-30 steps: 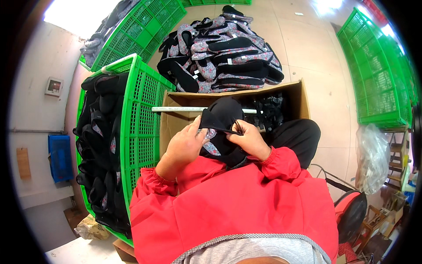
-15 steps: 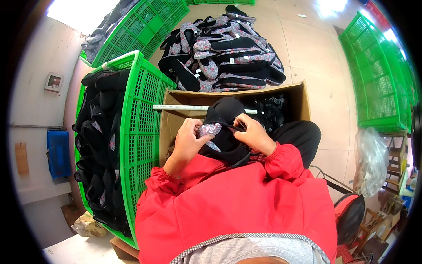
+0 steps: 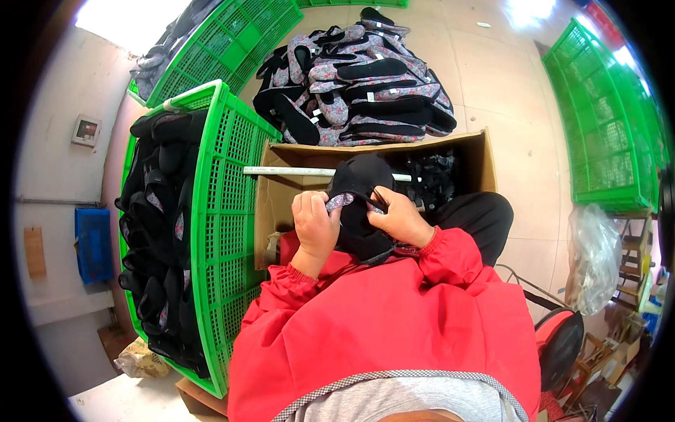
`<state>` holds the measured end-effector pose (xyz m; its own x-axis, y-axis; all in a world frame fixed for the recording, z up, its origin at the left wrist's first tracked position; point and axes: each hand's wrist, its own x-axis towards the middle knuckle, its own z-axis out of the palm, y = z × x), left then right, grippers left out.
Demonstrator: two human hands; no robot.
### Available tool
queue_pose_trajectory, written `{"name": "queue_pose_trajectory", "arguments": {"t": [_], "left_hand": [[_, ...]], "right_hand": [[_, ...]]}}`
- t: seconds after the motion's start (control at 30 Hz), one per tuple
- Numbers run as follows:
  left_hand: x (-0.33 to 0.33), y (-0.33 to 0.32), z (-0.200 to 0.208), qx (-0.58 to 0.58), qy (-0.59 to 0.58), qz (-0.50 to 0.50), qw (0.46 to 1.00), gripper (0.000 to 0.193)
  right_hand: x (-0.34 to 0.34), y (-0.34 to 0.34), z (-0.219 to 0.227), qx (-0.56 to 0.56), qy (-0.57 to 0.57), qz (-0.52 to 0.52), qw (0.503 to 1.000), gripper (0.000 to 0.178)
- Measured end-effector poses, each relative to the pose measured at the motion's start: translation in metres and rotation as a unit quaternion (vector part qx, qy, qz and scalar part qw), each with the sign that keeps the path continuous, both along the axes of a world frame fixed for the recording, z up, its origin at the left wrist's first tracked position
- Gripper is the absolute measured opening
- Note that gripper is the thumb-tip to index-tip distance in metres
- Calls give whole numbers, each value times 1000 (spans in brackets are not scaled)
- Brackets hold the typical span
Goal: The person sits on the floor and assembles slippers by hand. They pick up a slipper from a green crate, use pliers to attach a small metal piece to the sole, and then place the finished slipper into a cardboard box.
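Note:
A black slipper (image 3: 361,179) with a flowered lining is held over my lap, in front of the open carton. My left hand (image 3: 314,226) is closed on the left side of its opening, where a strip of flowered lining shows between fingers and black cloth. At the opposite side, my right hand (image 3: 401,216) pinches the rim between thumb and fingers. The slipper's rounded black end points away from me, and its lower part blends with dark cloth on my lap.
A cardboard carton (image 3: 485,163) with small black pieces and a pale bar (image 3: 288,171) across it stands ahead. Beyond lies a heap of flowered slippers (image 3: 380,91). A green crate (image 3: 228,183) of black slippers is at left; more green crates (image 3: 598,119) stand right.
My left hand has turned more upright and shifted slightly right, closer to the right hand. Less flowered lining shows at the slipper's opening. Both hands keep their hold.

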<state>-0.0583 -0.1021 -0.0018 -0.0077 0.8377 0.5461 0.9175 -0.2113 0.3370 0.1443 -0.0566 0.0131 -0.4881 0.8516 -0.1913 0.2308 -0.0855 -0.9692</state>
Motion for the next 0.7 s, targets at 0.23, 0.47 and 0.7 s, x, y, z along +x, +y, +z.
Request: {"name": "queue_pose_trajectory", "arguments": {"t": [0.23, 0.47, 0.7], "left_hand": [[8, 8, -5, 11, 7, 13, 1000, 36], [13, 16, -10, -7, -39, 51, 998, 36], [21, 16, 37, -71, -61, 11, 996, 38]], "right_hand": [[1, -5, -12, -11, -5, 9, 1000, 17], [-4, -9, -17, -54, 75, 7, 996, 16], [-15, -9, -13, -75, 83, -17, 994, 24]]}}
